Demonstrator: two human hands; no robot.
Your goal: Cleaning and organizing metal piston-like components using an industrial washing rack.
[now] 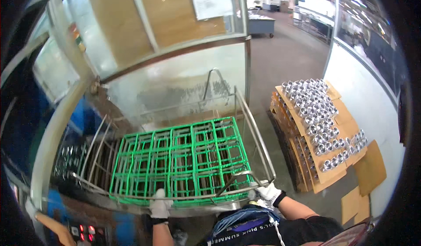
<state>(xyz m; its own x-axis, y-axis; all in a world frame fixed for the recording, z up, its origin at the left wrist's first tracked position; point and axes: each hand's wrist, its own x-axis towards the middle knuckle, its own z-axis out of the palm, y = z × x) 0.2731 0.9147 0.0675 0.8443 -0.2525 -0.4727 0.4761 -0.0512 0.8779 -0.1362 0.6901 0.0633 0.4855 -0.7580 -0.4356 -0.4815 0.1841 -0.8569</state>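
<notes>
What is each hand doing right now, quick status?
Left hand: gloved, closed on the near edge of the green wire rack.
Right hand: gloved, closed on the metal frame rail at the rack's right corner.

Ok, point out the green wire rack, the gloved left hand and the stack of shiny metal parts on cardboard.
green wire rack (pixel 184 158), head view, on a crossbar near the middle of its grid.
left hand (pixel 159 205), head view, on the back of the white glove.
shiny metal parts (pixel 313 110), head view, on the top layer's middle.

The rack (pixel 184 158) lies just beyond both hands' fingers (pixel 160 203); metal parts (pixel 315 114) on cardboard (pixel 340 114) stand well right of them.
</notes>
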